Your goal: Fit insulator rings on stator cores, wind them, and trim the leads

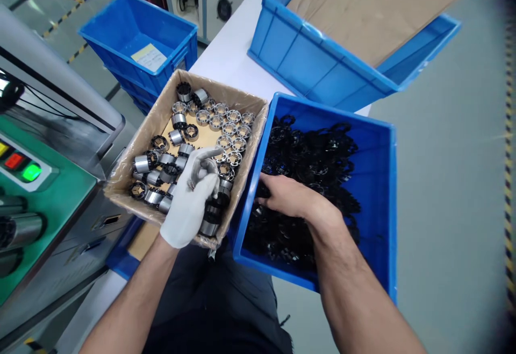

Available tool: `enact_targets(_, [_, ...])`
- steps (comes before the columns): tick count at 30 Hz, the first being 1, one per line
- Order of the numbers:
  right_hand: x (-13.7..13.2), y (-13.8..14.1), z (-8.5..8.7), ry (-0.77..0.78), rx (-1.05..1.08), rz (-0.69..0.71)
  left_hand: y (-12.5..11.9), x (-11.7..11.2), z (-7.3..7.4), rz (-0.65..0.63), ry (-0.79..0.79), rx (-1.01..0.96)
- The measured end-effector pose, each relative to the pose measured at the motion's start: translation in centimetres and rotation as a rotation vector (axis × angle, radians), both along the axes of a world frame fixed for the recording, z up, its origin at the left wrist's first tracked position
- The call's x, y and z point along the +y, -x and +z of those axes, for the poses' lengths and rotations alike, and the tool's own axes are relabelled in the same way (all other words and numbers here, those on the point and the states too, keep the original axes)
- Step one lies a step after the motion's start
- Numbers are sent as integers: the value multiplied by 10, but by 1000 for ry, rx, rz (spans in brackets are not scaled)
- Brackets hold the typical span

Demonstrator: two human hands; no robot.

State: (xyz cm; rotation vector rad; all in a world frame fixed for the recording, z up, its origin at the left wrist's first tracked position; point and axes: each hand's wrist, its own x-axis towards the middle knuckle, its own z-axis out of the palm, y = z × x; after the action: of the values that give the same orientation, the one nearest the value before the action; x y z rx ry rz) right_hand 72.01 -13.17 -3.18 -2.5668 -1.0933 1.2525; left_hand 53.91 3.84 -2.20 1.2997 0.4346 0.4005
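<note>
- Spanning the scene, the white table [229,52] carried a large blue plastic crate covered by a brown cardboard sheet [322,58] at its far end. An empty blue plastic crate with a paper slip [137,36] stood off to the left.
- Nearer the person sat a blue plastic bin [387,192], heaped with tangled black plastic ring pieces [318,155]. Touching its left wall was a brown cardboard box lined with clear film [133,144].
- That box held short silver metal cylinders with toothed bores [226,128], standing in rows at the back and lying loose toward the front.
- The step in hand looked like picking: each hand was down in its own container, and nothing had been lifted clear.
- The left hand in a white fabric glove [189,203] hovered over the near right corner of the box. Its fingers were curled together into a loose fist. Whether a cylinder sat inside could not be told.
- The bare right hand [286,195] lay palm-down in the bin's near left corner, fingertips buried among the rings. How far apart the fingers stood could not be told.
- Freeing one ring from that tangle would call for a firm pinch and a clean, separating pull.
</note>
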Motion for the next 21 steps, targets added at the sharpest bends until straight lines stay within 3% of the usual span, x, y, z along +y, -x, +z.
enact_targets(6, [-10, -10, 0, -142, 171, -153, 0, 1, 1, 11, 23, 20])
enact_targets(13, [-39, -18, 1, -453, 506, -601, 1, 2, 0, 4, 85, 8])
enact_targets(17, [-39, -12, -7, -540, 695, -786, 1, 3, -1, 3, 83, 12])
enact_targets(21, [-31, -4, -19, -618, 740, -901, -2, 4, 1, 31, 104, -2])
